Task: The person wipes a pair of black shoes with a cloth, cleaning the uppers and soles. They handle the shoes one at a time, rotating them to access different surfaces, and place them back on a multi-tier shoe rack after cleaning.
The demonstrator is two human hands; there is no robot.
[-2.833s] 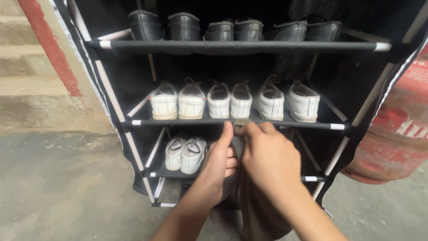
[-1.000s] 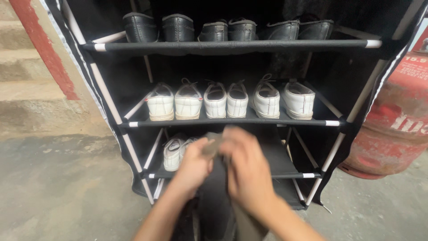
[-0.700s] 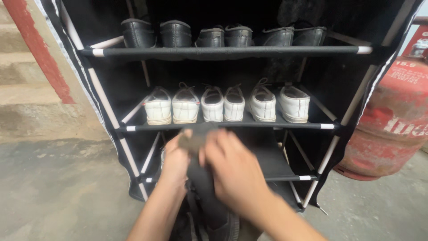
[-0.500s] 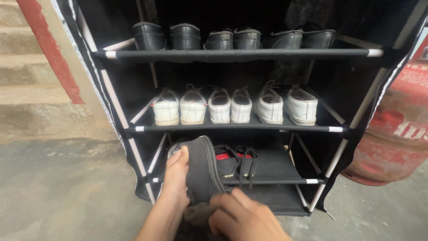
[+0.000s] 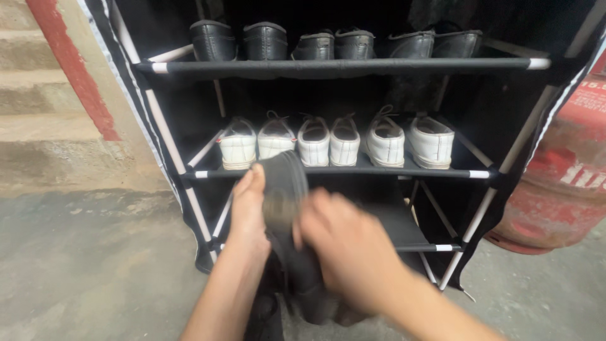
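Both forearms enter from the lower edge bare to the frame limit; no sleeve, glove, watch or ring is visible. The left hand (image 5: 248, 211) appears sharp, with slender fingers. The right hand (image 5: 344, 249) is motion-blurred, so finer detail cannot be resolved.

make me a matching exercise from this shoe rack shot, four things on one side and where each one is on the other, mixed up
Things:
1. black shoes
2. white shoes
3. dark shoe
4. red cylinder

Places:
A. on the floor to the right of the rack
B. on the top shelf
C. held between the left hand and right hand, in front of the rack
D. on the middle shelf

Pairs: 1-B, 2-D, 3-C, 4-A
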